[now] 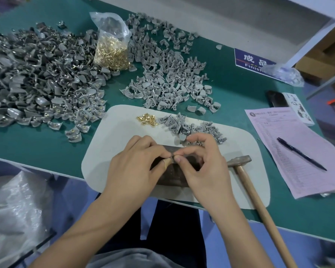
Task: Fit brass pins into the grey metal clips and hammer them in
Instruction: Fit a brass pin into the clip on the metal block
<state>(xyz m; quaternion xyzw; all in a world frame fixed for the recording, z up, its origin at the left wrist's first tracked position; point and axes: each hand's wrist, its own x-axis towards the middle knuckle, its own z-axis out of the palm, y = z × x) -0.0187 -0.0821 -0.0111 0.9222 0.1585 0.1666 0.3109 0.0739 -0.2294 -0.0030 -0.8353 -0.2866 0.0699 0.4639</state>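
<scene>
My left hand (135, 163) and my right hand (203, 161) meet fingertip to fingertip over a dark metal block (172, 175) on the white mat (108, 136). Together they pinch a small part between thumbs and forefingers; it is almost hidden, so I cannot tell whether it is a clip or a pin. My left thumb wears tan tape. Loose brass pins (147, 119) lie at the mat's far edge, next to a small heap of grey clips (191, 128). The hammer (246, 176) rests on the mat to the right of my right hand, its wooden handle pointing toward me.
A big pile of grey clips (37, 78) covers the left of the green table, another spread of clips (172, 74) the middle. A plastic bag of brass pins (111, 53) stands between them. On the right lie pink paper (290, 151), a pen (302, 154) and a phone (277, 99).
</scene>
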